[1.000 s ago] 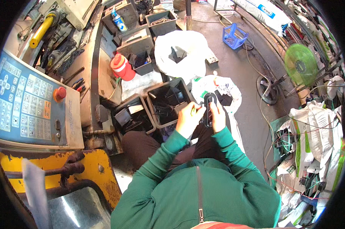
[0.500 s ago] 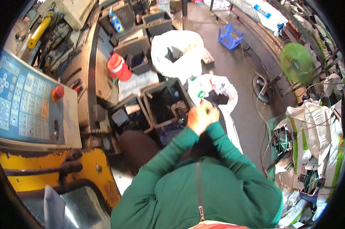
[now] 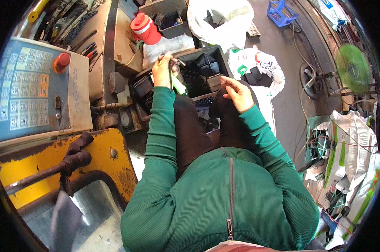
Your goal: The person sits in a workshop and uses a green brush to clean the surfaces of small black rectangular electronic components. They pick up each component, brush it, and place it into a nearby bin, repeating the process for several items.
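Our left hand [image 3: 162,71] is apparently gripping a slim green-and-white object [image 3: 178,86] by a dark rectangular plastic bin [image 3: 225,63], our empty right hand [image 3: 239,95] is hovering, loosely spread, and this handling is seemingly calling for steadiness.

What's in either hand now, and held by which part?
The left hand appears to hold a slim pale-green item near its upper end; the right hand holds nothing visible.

The left grip [image 3: 162,72] partly hides a pale green object [image 3: 179,87]; beyond it, rightward, the top edge crops a blue crate [image 3: 275,18].
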Tool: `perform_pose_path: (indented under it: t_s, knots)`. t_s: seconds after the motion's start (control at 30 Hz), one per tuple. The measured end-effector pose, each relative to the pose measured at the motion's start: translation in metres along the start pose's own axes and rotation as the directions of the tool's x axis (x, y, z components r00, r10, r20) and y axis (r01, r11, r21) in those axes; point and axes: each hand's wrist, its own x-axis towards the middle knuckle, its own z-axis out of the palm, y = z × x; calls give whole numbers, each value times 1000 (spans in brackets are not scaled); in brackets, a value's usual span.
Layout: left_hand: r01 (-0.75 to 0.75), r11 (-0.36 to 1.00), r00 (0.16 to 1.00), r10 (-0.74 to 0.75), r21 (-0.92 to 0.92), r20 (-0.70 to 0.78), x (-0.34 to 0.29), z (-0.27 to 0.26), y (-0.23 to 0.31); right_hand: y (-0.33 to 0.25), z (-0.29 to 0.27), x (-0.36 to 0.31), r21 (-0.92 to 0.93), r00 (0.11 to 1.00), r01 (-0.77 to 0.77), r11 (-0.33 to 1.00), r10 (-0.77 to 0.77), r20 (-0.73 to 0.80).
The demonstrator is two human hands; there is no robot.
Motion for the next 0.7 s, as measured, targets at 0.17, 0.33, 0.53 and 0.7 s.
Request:
perform_pose_path:
  t_s: [0.17, 0.33, 0.53, 0.7]
  knots:
    - [-232, 846, 958, 113, 481, 263, 29, 66, 15, -5, -20, -15, -70, 983, 143, 987, -150, -106]
    - [-894, 299, 445, 687, 335, 575, 124, 148, 17, 0, -48, -14, -31, 985, 131, 991, -134, -113]
    - [-516, 140, 822, 356, 845, 444, 158, 174, 42, 4, -62, -6, 122, 988, 98, 988, -82, -131]
    - [-671, -470, 681, -86, 573, 727, 189, 77, -32, 5, -71, -5, 135, 982, 98, 986, -74, -172]
